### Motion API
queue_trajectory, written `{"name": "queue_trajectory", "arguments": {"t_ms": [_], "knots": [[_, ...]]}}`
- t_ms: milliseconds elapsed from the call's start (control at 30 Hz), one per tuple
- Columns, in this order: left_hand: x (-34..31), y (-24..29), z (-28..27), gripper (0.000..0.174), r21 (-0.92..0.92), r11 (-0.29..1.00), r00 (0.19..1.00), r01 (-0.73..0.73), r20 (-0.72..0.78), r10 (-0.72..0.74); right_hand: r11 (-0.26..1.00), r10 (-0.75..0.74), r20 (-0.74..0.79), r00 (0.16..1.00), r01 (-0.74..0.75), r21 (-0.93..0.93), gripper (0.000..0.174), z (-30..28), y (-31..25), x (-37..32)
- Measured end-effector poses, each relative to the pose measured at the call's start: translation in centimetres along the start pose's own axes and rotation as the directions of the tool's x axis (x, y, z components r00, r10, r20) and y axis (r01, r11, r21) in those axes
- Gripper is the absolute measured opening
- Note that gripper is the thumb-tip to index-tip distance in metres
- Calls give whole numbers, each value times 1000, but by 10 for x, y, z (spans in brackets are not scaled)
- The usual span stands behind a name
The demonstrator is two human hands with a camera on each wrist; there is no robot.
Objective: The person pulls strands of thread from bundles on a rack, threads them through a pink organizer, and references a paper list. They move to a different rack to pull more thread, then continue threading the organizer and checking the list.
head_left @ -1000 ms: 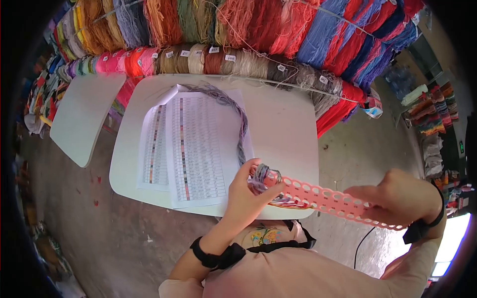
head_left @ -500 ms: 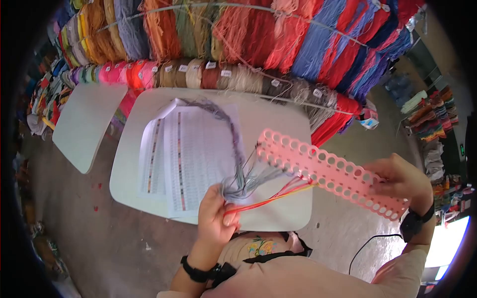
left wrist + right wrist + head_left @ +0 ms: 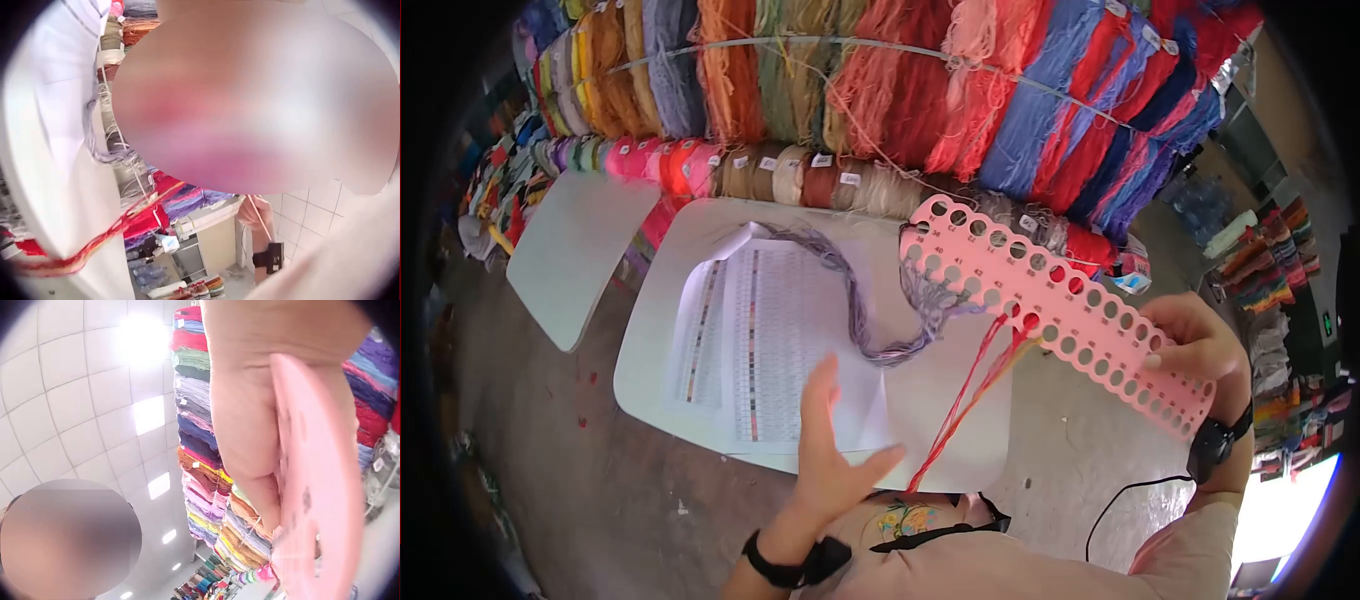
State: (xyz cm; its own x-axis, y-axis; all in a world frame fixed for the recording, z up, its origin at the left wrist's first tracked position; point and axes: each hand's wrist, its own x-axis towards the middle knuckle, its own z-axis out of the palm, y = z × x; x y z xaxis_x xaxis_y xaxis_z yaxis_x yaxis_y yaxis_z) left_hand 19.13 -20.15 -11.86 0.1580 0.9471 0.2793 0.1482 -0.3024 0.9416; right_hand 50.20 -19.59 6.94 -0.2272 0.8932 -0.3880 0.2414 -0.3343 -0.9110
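My right hand point(image 3: 1200, 335) grips the right end of a pink thread-holder board point(image 3: 1060, 300) with rows of holes along both edges. In the right wrist view the board point(image 3: 322, 487) runs out between thumb and fingers. Grey-purple embroidery threads point(image 3: 880, 352) are looped through holes near its left end and trail down onto the printed charts point(image 3: 800, 350). Red and yellow threads point(image 3: 945, 435) hang from holes at mid-board. Below the grey-purple threads my left hand point(image 3: 832, 465) is raised with thumb and fingers spread, holding nothing. The red threads point(image 3: 94, 247) cross the left wrist view.
Charts lie on a white table point(image 3: 650, 370), with a smaller white panel point(image 3: 575, 260) to its left. Racks of coloured skeins point(image 3: 1020, 120) line the back, and labelled bundles point(image 3: 820, 185) run along the table's far edge. A black cable point(image 3: 1135, 488) curves at the lower right.
My left hand first held the threads at the board's left end, then drew them down and let go. The right hand has swung the board's left end up, and the threads now hang loose.
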Motion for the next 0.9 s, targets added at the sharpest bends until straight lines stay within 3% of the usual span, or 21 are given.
{"name": "queue_trajectory", "arguments": {"t_ms": [33, 133, 167, 200, 267, 333, 433, 500, 533, 567, 600, 633, 667, 700, 767, 800, 833, 900], "knots": [[16, 4, -3, 86, -10, 997, 996, -73, -59, 73, 1000, 6, 28, 1000, -6, 27, 31, 4, -5, -1], [58, 1, 13, 81, -305, 935, 983, -179, -102, 155, 997, 7, 40, 999, -10, 78, 31, 13, -6, 4], [64, 11, 11, 72, -213, 977, 978, 2, 204, 43, 996, 5, 33, 999, -8, 89, 31, 16, -5, 7], [69, 27, 7, 64, -71, 986, 875, 153, 474, -102, 995, 2, 27, 1000, -5, 98, 31, 19, -5, 11], [65, 36, 5, 48, -36, 907, 590, 419, 770, -242, 999, -43, 73, 996, 42, 16, 31, 7, 7, 21], [47, 36, 2, 33, -249, 656, 422, 713, 899, -116, 995, -102, 62, 993, 100, 22, 32, 3, 17, 32], [62, 44, -57, 26, 5, 739, 267, 674, 930, -250, 970, -203, -71, 976, 211, 120, 34, 0, 44, 46], [85, 56, -109, 27, 149, 880, 380, 451, 860, -340, 953, -199, -189, 962, 235, 193, 34, -2, 61, 58], [97, 64, -136, 29, 217, 864, 449, 455, 781, -433, 942, -189, -259, 947, 249, 224, 33, -3, 70, 62], [113, 68, -162, 31, 306, 895, 531, 324, 725, -440, 945, -190, -312, 931, 260, 201, 34, -4, 83, 66], [121, 74, -183, 29, 313, 868, 648, 385, 578, -496, 952, -153, -318, 936, 226, 206, 34, -3, 92, 70], [131, 70, -205, 26, 331, 880, 762, 341, 452, -465, 959, -118, -325, 938, 192, 208, 34, -2, 101, 73], [150, 80, -229, 24, 476, 801, 715, 363, 409, -567, 965, -81, -334, 939, 158, 209, 33, 0, 109, 75], [162, 88, -245, 23, 568, 734, 784, 373, 230, -577, 954, -72, -342, 937, 165, 250, 33, 9, 116, 81], [204, 75, -286, 23, 552, 814, 904, 181, 233, -359, 947, -46, -355, 934, 154, 281, 32, 33, 121, 91], [221, 52, -303, 27, 683, 727, 997, -72, 77, 26, 944, -33, -359, 933, 147, 295, 31, 46, 123, 96], [227, 55, -299, 31, 949, 315, 971, -7, -70, 231, 947, -26, -342, 939, 133, 292, 30, 58, 125, 103], [227, 30, -290, 33, 969, 196, 897, -151, 51, 438, 953, -15, -298, 954, 104, 285, 29, 82, 131, 118]]}}
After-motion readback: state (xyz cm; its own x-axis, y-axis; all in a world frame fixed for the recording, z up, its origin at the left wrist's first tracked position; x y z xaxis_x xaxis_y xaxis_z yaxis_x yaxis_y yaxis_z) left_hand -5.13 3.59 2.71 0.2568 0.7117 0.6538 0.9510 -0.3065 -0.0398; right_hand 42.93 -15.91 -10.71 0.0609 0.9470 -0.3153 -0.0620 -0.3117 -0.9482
